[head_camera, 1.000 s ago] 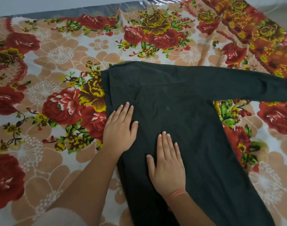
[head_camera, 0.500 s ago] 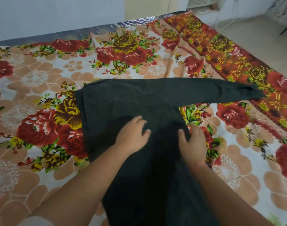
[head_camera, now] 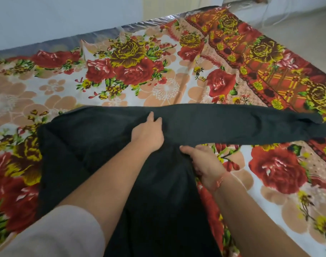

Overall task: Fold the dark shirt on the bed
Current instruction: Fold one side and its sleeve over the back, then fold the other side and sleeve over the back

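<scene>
The dark shirt (head_camera: 88,145) lies spread on the flowered bed sheet (head_camera: 158,86), its body running toward me and one long sleeve (head_camera: 241,125) stretched out to the right. My left hand (head_camera: 148,132) rests on the shirt near the top edge, fingers together and pressing into the cloth where the sleeve begins. My right hand (head_camera: 203,162) is at the shirt's right side under the sleeve, thumb on top and fingers curled under the edge, gripping the fabric. The shirt's near end is hidden under my arms.
The bed's far edge (head_camera: 102,32) meets a pale wall. The sheet's red patterned border (head_camera: 269,67) runs along the right side, with bare floor (head_camera: 306,25) beyond it.
Both hands slid forward up the shirt from flat on its body. The left now presses near the shoulder and the right has moved to the side edge and taken hold. My view tilted up.
</scene>
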